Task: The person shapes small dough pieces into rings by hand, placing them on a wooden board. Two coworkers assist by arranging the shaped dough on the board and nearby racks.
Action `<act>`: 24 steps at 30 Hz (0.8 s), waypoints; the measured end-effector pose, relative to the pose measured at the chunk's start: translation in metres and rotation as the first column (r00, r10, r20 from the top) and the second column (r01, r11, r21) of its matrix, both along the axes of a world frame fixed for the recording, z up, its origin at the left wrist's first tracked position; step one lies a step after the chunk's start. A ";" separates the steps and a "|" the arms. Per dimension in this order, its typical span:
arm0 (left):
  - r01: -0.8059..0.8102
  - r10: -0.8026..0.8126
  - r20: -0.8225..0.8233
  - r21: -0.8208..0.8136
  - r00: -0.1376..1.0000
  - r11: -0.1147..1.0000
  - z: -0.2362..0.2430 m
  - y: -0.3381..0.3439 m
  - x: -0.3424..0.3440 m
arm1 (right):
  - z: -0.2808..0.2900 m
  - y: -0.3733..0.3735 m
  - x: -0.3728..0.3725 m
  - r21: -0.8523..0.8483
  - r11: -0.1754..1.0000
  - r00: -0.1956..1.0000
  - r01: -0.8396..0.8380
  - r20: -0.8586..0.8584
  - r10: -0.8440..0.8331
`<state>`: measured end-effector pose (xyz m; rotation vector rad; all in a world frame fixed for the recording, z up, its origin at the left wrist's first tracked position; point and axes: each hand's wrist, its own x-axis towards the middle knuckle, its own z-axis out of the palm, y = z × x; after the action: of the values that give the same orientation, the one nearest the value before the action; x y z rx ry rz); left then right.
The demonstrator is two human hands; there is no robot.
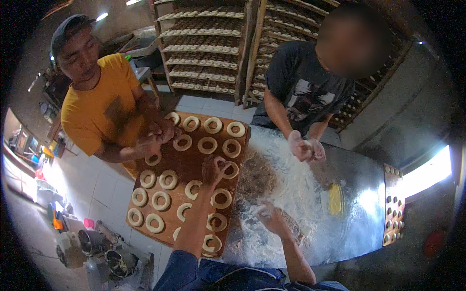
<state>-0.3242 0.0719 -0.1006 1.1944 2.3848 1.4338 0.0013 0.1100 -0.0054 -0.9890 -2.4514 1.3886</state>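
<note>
My left hand (212, 170) reaches over a brown wooden board (187, 163). Its curled fingers close on the left edge of a pale dough ring (231, 170) near the board's right side. Several more dough rings lie in rows on the board, among them one ring (207, 145) just beyond that hand and another ring (221, 198) nearer me. My left forearm partly covers a few rings. Over the floured metal table (301, 233), my right hand (273, 218) is held with fingers apart and nothing in it. White flour (286, 177) is spread around it.
A yellow dough piece (335, 199) lies right on the table. Another board with rings (393, 206) stands at the far right end. A person in yellow (104, 106) works at the board's left; one in black (303, 87) stands opposite, hands together. Racks (201, 48) of rings stand behind.
</note>
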 end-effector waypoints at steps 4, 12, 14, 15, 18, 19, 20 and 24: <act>-0.081 0.074 -0.145 -0.042 0.987 0.996 0.028 0.010 0.008 | -0.022 -0.020 0.066 -0.273 0.954 0.991 0.123 -0.021 -0.134; -0.043 0.042 0.042 0.023 0.998 0.999 -0.005 0.027 -0.005 | 0.018 -0.048 0.111 -0.202 0.943 0.963 0.264 0.005 -0.268; -0.093 0.075 0.190 0.085 0.979 0.992 0.021 -0.019 -0.011 | 0.024 -0.051 0.117 -0.142 0.959 0.969 0.246 0.048 -0.242; -0.117 0.068 0.241 0.193 0.968 0.974 0.029 -0.031 -0.005 | 0.021 -0.053 0.130 -0.102 0.948 0.952 0.300 0.091 -0.291; -0.271 0.263 0.145 0.044 0.954 0.962 0.104 -0.062 0.062 | 0.003 -0.060 0.159 -0.275 0.865 0.897 0.421 -0.014 -0.441; -0.311 0.261 0.403 0.063 0.877 0.948 0.130 -0.074 0.096 | -0.006 -0.059 0.163 -0.380 0.825 0.872 0.419 -0.084 -0.481; -0.227 0.151 0.393 0.155 0.907 0.962 0.147 -0.081 0.130 | -0.007 -0.057 0.163 -0.483 0.777 0.837 0.404 -0.148 -0.527; 0.182 -0.262 0.403 0.228 0.877 0.957 0.149 -0.080 0.275 | -0.002 -0.042 0.155 -0.561 0.749 0.830 0.353 -0.182 -0.528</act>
<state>-0.0494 -0.0083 0.0480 1.0140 1.7927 1.6598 0.1566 0.0677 -0.0077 -1.2156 -1.4828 1.8607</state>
